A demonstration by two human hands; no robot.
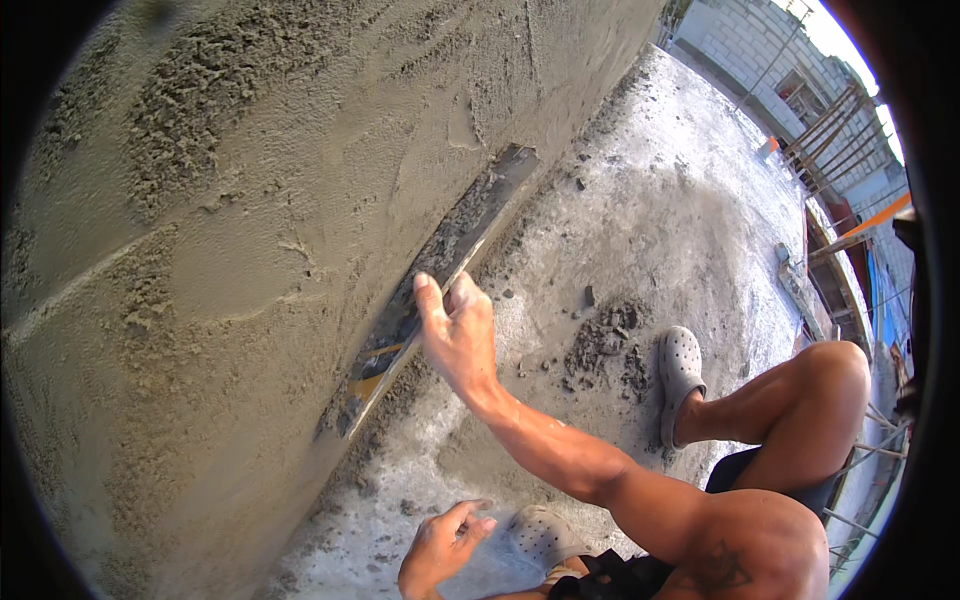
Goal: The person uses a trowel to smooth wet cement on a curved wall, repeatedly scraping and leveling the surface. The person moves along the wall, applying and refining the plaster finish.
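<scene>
My right hand (462, 335) grips a long, narrow straightedge (490, 205) by its edge, thumb on the upper side. Dark and smeared with mortar, the bar shows a yellow patch near its lower end. It lies slantwise along the foot of a wall (260, 250) coated in wet grey mortar, smooth in places and rough in others. My left hand (440, 548) hangs lower down, over the floor, with its index finger and thumb apart and nothing visible in it; its other fingers are curled.
Crumbled mortar (610, 340) lies on the concrete floor (700, 220) between the wall and my feet. I wear grey clogs (682, 375) and crouch close by. Farther right are a roof or slab edge, wooden poles (835, 130) and a block wall (740, 45).
</scene>
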